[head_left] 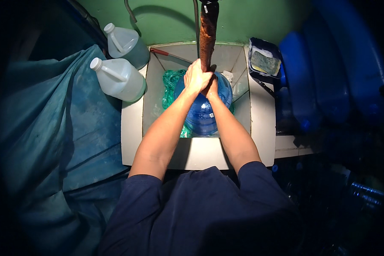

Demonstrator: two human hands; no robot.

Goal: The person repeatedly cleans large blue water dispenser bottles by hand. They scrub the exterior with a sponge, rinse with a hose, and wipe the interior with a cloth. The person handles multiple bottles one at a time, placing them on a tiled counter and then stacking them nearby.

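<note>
A large round blue water jug (200, 113) sits in a tiled basin (239, 106). My left hand (196, 80) and my right hand (210, 88) meet at the top of the jug, closed around its neck area, with the left partly over the right. Most fingertips and the jug's mouth are hidden by the hands. Straight down to them comes a rusty brown pipe (208, 36), its lower end right at my knuckles. Green plastic netting or strands (170, 87) lie beside and under the jug.
Two white jugs with handles, one (120, 79) in front of another (126, 45), stand on the left ledge. A red-handled tool (160, 52) leans at the back. A sponge (265, 62) lies on cloth at right, near big blue containers (298, 81). Blue-green sheeting (81, 128) hangs left.
</note>
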